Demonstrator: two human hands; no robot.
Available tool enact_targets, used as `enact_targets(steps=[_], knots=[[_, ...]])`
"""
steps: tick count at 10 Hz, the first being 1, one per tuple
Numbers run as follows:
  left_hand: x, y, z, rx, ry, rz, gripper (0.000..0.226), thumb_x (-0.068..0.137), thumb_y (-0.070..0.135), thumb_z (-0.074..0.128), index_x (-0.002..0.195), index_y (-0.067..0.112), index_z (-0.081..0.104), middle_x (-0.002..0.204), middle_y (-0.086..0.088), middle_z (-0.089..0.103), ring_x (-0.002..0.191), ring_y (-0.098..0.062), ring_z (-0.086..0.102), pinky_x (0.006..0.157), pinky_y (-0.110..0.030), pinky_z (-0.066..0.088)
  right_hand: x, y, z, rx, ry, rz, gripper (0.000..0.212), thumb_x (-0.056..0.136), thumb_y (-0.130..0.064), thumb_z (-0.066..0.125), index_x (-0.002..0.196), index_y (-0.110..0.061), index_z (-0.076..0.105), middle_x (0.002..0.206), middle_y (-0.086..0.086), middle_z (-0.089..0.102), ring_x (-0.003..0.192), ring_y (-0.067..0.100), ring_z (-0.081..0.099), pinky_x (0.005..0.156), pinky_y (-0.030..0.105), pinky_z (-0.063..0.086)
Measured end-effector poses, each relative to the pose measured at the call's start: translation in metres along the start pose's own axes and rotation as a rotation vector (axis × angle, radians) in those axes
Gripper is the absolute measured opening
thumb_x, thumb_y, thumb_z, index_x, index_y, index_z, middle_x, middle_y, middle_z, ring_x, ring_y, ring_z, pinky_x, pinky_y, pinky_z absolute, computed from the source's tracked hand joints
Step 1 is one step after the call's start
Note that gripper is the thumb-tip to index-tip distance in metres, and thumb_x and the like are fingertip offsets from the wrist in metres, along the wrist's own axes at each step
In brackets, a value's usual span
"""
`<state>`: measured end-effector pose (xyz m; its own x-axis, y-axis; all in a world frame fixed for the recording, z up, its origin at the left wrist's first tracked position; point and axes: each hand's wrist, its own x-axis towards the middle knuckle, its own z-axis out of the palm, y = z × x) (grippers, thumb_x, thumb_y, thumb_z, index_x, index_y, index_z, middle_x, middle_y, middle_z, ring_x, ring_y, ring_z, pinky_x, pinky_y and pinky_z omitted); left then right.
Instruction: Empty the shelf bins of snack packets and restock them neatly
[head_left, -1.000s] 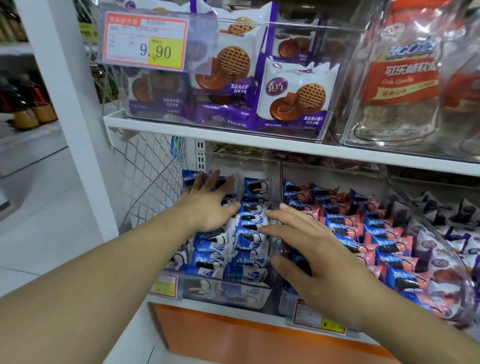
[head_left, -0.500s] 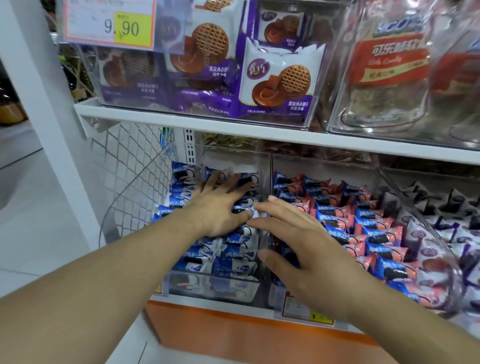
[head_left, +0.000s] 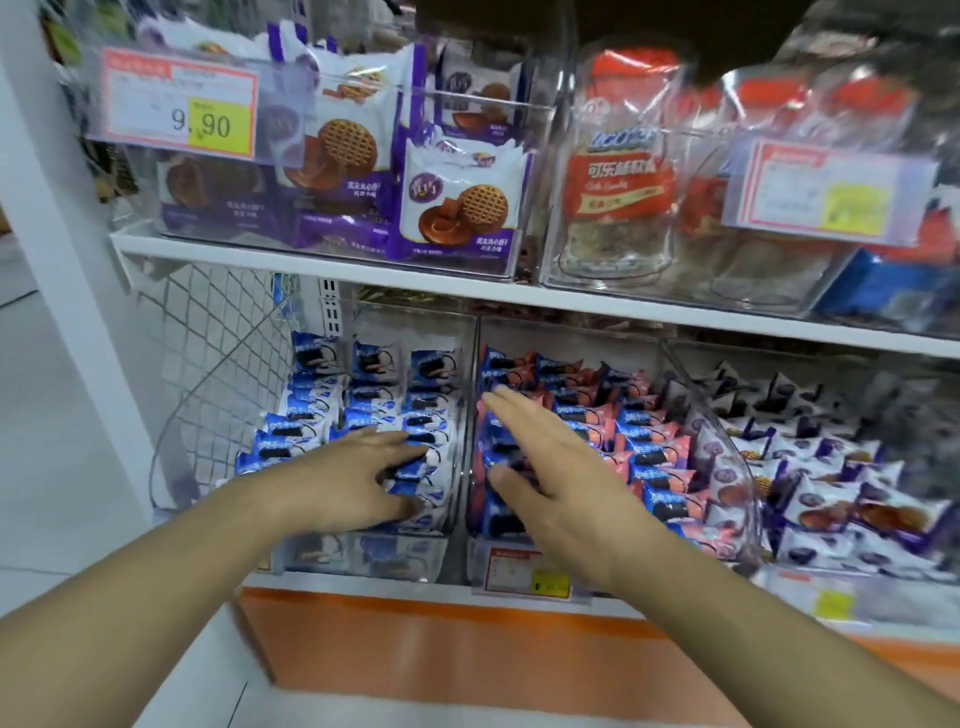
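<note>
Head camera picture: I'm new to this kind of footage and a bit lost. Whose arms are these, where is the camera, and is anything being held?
The camera sits on a person's head, looking forward and down, so the arms are their own. They face a shop shelf with clear bins. The left hand lies with spread fingers on blue snack packets in the left bin. The right hand is flat and open over pink packets in the next bin. Neither hand grips anything. Purple biscuit packs and a price tag sit on the shelf above.
</note>
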<state>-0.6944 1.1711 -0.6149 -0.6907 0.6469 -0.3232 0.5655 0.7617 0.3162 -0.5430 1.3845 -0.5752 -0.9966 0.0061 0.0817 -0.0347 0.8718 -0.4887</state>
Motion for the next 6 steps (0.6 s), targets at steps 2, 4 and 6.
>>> enact_targets(steps=[2, 4, 6], knots=[[-0.003, 0.007, -0.003, 0.016, -0.051, -0.011, 0.078, 0.096, 0.067, 0.053, 0.161, 0.050, 0.012, 0.171, 0.019, 0.000, 0.159, -0.015, -0.006, 0.128, -0.042, 0.004, -0.013, 0.048, -0.012, -0.263, -0.141, 0.286, 0.057, 0.104, -0.071, 0.022, 0.158, -0.063, 0.003, 0.174, -0.018, -0.008, 0.159, 0.017, -0.020, 0.127, 0.056, -0.013], [-0.017, 0.014, -0.006, -0.153, 0.144, -0.026, 0.066, 0.098, 0.059, 0.057, 0.158, 0.045, 0.032, 0.170, 0.018, 0.013, 0.153, -0.014, 0.026, 0.126, -0.036, 0.024, -0.011, 0.047, -0.011, -0.275, -0.132, 0.283, 0.058, 0.103, -0.072, 0.022, 0.158, -0.061, 0.008, 0.174, -0.014, -0.005, 0.160, 0.022, -0.019, 0.126, 0.059, -0.012], [-0.062, 0.046, 0.002, -0.257, 0.543, 0.033, 0.057, 0.101, 0.050, 0.056, 0.155, 0.046, 0.039, 0.163, 0.026, 0.026, 0.151, -0.003, 0.028, 0.125, -0.033, 0.027, -0.031, 0.034, -0.028, -0.195, -0.049, 0.214, 0.058, 0.102, -0.073, 0.028, 0.158, -0.062, 0.014, 0.175, -0.014, -0.002, 0.160, 0.019, -0.016, 0.128, 0.049, -0.013]])
